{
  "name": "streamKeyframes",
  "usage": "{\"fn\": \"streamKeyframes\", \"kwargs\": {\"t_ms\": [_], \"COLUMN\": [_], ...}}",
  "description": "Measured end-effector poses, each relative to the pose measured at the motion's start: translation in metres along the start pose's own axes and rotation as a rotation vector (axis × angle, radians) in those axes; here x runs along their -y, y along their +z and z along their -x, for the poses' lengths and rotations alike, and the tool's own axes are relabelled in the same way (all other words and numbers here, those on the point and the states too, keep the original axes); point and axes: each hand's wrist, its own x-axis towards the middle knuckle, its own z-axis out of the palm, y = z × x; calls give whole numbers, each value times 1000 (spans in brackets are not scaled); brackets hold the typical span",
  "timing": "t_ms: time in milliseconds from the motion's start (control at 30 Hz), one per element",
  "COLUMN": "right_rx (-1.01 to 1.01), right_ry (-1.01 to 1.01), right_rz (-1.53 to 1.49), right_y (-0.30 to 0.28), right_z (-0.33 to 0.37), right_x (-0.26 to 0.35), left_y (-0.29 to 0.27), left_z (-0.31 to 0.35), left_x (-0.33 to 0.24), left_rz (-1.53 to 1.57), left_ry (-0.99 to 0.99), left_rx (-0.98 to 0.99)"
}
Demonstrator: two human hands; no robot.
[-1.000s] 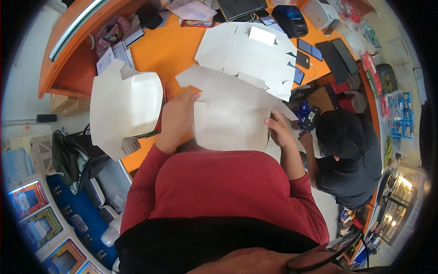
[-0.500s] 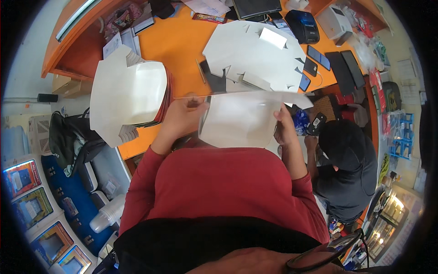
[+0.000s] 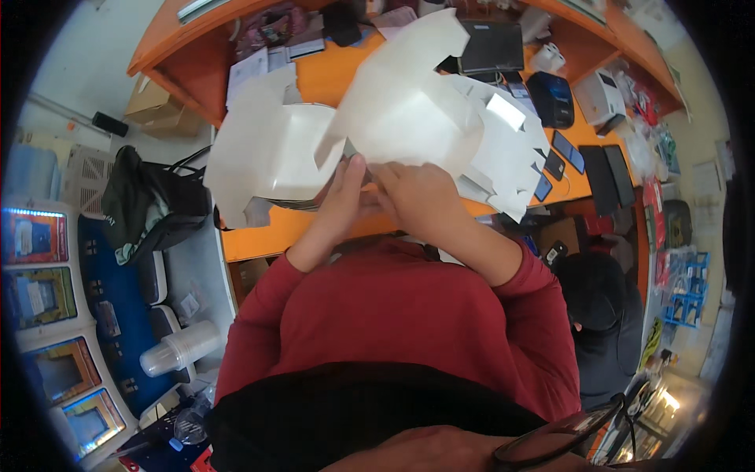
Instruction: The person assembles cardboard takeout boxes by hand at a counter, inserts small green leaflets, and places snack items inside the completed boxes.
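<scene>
The left hand (image 3: 342,197) and right hand (image 3: 413,193) meet with fingers bunched, the grip pinched around one near corner of a white carton (image 3: 413,98); some fingertips are hidden. That carton, held over the worktop (image 3: 279,242) near its front edge, looks part-formed, one end spread wide. Toward the left end, a stack of shaped cartons (image 3: 303,153) seems done; farther right, flat blanks (image 3: 515,161) appear untouched.

Left hand (image 3: 344,198), right hand (image 3: 422,197) — close together
</scene>
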Motion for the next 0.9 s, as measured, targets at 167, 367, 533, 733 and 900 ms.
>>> {"fn": "streamKeyframes", "kwargs": {"t_ms": [167,367,533,733,900], "right_rx": [-110,117,238,335,158], "right_ry": [-64,-339,-123,-89,-206], "right_rz": [-317,-495,-342,-151,-164], "right_y": [-17,-1,36,49,84], "right_z": [-45,-93,-119,-121,-112], "right_x": [20,77,79,76,79], "left_y": [-70,-124,-121,-130,-140], "left_z": [39,43,37,37,30], "left_x": [2,68,68,75,91], "left_rz": [-1173,-1480,-1373,-1266,-1258], "left_ry": [822,730,936,1064,1151], "left_rx": [-440,-530,-582,-588,-592]}}
